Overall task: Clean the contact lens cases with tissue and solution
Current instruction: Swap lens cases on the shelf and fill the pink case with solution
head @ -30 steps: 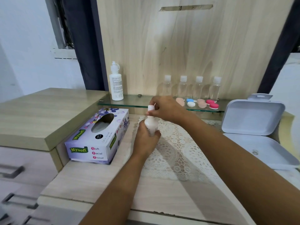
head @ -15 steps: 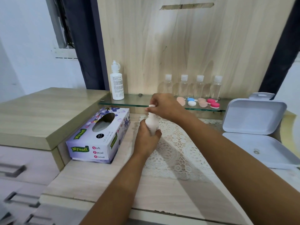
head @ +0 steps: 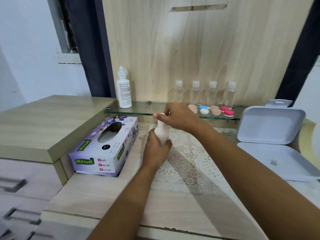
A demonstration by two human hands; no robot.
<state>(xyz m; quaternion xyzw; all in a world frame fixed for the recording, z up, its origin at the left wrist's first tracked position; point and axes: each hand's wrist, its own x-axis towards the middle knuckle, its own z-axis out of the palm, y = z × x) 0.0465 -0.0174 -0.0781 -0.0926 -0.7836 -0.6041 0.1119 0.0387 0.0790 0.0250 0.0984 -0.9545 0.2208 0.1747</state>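
Your left hand (head: 155,149) wraps the white solution bottle (head: 161,134) upright over the lace mat (head: 188,163). Your right hand (head: 178,116) pinches its cap from above.

1. A single head-worn wide-angle view looks forward and down over a wooden counter (head: 107,193) from close above.
2. It faces a wood back panel (head: 199,49) with a glass shelf (head: 142,108).
3. Both forearms enter from the bottom edge toward the centre.
4. Straight lines bow near the frame's edges.
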